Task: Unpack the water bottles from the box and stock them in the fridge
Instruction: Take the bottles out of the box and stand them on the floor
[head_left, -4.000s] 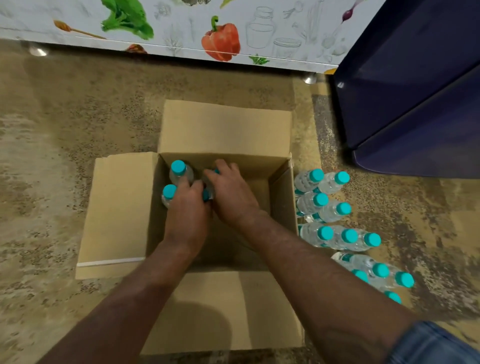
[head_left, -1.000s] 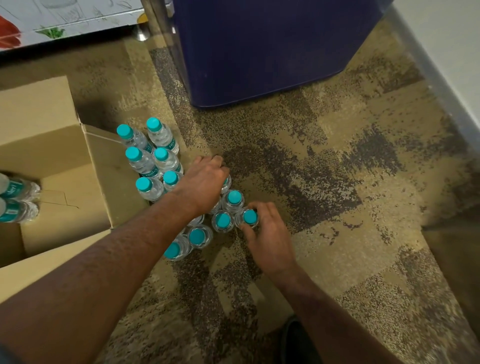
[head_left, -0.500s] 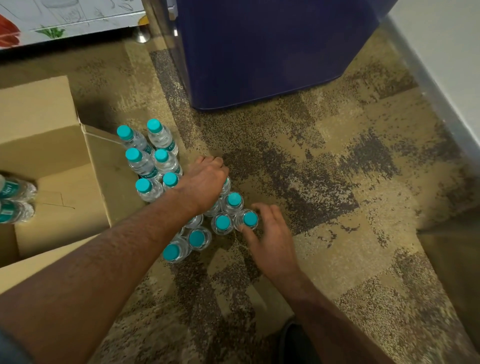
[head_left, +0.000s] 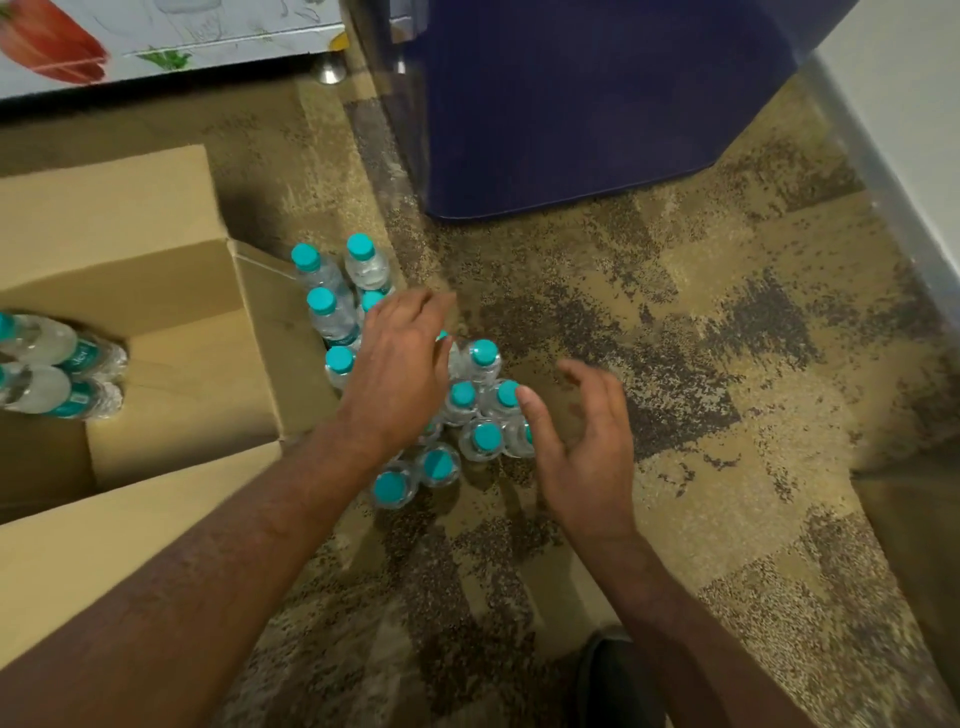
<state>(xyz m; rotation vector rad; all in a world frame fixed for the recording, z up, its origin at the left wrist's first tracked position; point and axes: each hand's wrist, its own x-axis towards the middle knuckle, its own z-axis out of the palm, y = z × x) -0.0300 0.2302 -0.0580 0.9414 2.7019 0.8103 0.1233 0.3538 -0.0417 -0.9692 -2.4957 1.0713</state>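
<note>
Several clear water bottles with teal caps (head_left: 462, 400) stand in a cluster on the carpet beside the open cardboard box (head_left: 171, 374). Two more bottles (head_left: 57, 374) lie on their sides inside the box at the far left. My left hand (head_left: 400, 374) hovers over the middle of the cluster with fingers spread and relaxed, holding nothing. My right hand (head_left: 582, 447) is lifted just right of the cluster, fingers loosely open, its thumb close to one cap. The dark blue fridge (head_left: 587, 104) stands beyond the bottles.
A cabinet front printed with vegetables (head_left: 156, 36) runs along the top left on a metal foot (head_left: 330, 73). A white wall with a grey skirting (head_left: 878, 171) borders the right. Patterned brown carpet (head_left: 701, 364) lies between the bottles and the wall.
Four seconds ago both hands gripped bottles inside the box. Since half a second ago both hands have let go of the bottles on the floor and lifted, fingers opening.
</note>
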